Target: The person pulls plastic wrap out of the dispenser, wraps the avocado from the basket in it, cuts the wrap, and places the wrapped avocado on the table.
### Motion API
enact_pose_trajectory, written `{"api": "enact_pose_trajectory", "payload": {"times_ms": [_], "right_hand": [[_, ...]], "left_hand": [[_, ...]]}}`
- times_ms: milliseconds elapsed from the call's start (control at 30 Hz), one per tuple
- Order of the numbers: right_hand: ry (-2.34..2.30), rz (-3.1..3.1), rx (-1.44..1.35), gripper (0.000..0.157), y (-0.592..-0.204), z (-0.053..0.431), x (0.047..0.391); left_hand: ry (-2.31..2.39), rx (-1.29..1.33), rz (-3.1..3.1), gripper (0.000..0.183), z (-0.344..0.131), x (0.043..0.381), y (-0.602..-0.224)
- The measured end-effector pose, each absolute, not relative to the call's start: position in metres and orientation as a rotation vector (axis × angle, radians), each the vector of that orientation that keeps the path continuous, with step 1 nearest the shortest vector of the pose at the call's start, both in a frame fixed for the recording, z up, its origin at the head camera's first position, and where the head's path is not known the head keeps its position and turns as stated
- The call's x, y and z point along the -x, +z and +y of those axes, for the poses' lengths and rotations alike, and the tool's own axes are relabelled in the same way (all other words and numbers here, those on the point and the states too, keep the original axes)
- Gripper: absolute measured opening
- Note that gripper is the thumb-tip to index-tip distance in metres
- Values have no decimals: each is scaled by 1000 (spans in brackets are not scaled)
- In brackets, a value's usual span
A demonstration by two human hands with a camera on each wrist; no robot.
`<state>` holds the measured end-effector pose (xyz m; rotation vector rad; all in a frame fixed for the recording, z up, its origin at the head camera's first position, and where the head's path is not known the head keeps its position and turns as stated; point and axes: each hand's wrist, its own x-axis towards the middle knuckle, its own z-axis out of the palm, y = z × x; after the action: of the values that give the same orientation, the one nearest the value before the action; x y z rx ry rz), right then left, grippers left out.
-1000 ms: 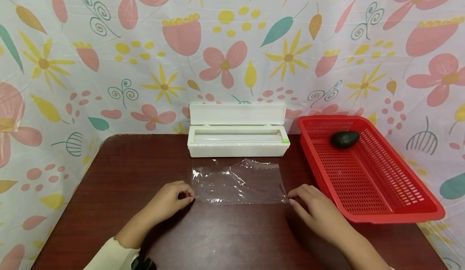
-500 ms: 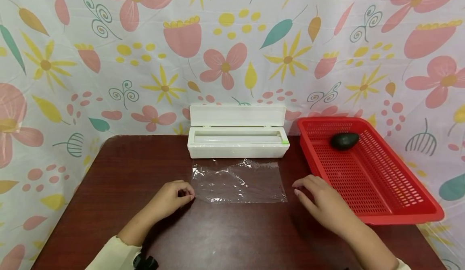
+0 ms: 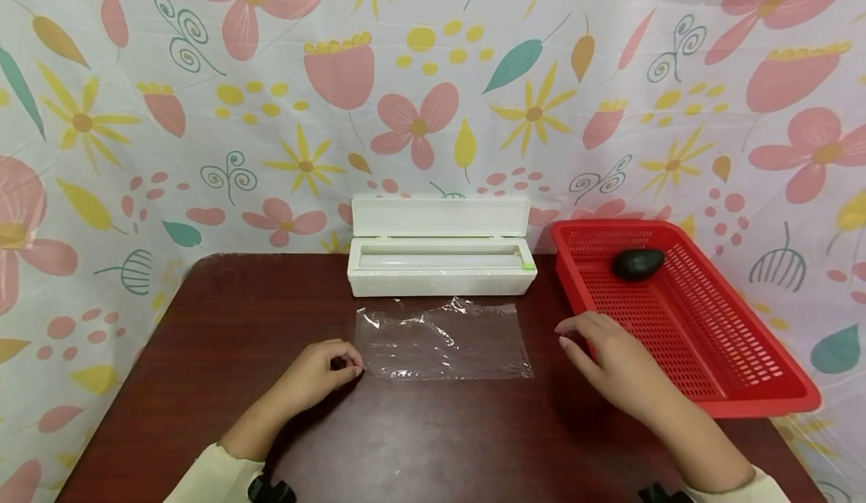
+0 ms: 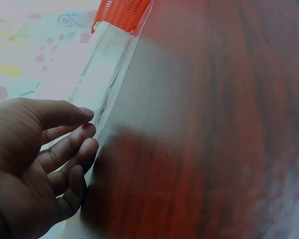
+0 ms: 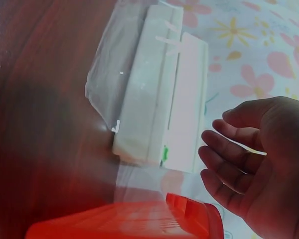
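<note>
A sheet of clear plastic wrap (image 3: 440,341) lies across the dark table in front of a white wrap dispenser (image 3: 443,283), whose lid stands up. My left hand (image 3: 318,375) pinches the sheet's near left corner between thumb and fingers. In the left wrist view, that thumb and the fingertips (image 4: 88,130) meet at the film's edge. Off to the right, my right hand (image 3: 619,368) holds nothing; its fingers are loosely bent, over the left rim of a red basket (image 3: 751,405). A dark green avocado (image 3: 638,264) sits at the basket's far end.
A roll of wrap (image 3: 440,260) shows inside the dispenser, with a small green piece (image 3: 528,266) at its right end. Behind the table (image 3: 433,443) hangs a flower-patterned cloth (image 3: 406,59). The basket reaches past the table's right edge.
My right hand has let go of the wrap's near right corner and moved right and away from me, to the basket's rim. My left hand has stayed at its corner.
</note>
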<state>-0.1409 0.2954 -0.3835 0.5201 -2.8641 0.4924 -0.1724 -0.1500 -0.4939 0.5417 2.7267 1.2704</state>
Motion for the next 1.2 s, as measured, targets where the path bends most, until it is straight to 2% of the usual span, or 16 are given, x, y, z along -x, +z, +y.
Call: {"api": "enact_pose_trajectory", "payload": {"times_ms": [1200], "right_hand": [[351, -2902, -474, 29, -350, 340, 177]], "left_hand": [[1325, -567, 2640, 8, -155, 175, -497]]}}
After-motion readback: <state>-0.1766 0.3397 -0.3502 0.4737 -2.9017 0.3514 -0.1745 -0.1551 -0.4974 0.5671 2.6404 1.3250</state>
